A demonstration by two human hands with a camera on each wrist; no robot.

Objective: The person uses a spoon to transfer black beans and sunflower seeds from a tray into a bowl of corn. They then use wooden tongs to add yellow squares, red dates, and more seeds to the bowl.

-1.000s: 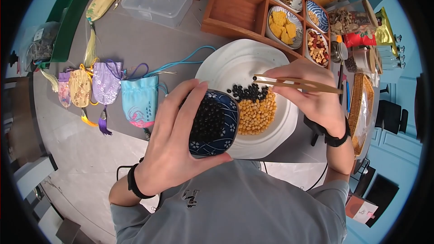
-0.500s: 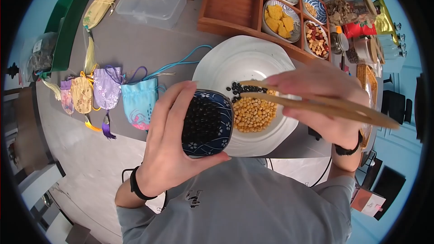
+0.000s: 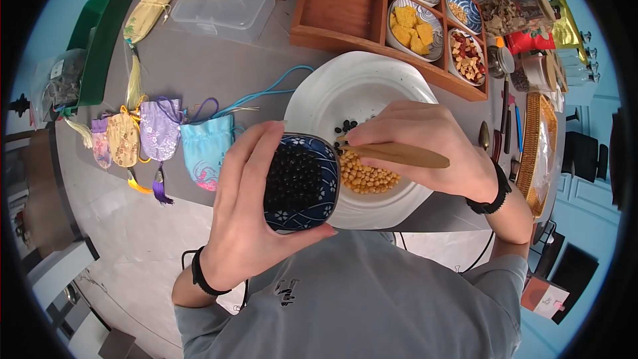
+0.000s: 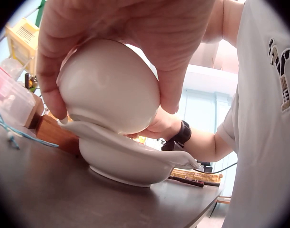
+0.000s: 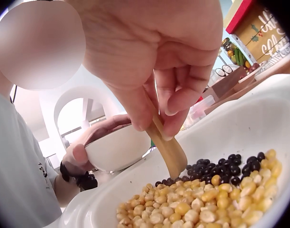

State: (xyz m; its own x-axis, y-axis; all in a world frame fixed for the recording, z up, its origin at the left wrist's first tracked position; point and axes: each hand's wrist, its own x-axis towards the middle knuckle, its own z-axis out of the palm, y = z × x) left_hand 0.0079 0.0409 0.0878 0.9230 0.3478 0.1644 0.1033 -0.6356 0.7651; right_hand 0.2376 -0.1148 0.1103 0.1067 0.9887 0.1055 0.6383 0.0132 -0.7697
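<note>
My left hand [image 3: 242, 209] grips a small bowl, blue-patterned inside [image 3: 329, 186], tilted at the left side of a large white plate [image 3: 312, 86]. Black beans [image 3: 292, 176] fill the bowl; its white outside [image 4: 109, 85] shows in the left wrist view. Wooden tweezers [image 3: 405, 154] are pinched in my right hand [image 3: 432, 146] over the plate. In the right wrist view the tweezers' lower end [image 5: 176, 161] is down at the black beans [image 5: 221, 168], beside yellow corn kernels [image 5: 183, 206]. Whether a bean is between the tips cannot be told.
A wooden divided tray [image 3: 339, 6] with small food bowls stands behind the plate. Left of it are a clear plastic box [image 3: 226, 3] and several drawstring pouches [image 3: 206, 149]. A spoon [image 3: 484, 136] and a woven basket [image 3: 537, 153] lie at the right.
My right hand has moved left and the tweezers have turned, their tips now near the small bowl's edge. My left hand still holds the bowl, nearly unmoved in the last half second.
</note>
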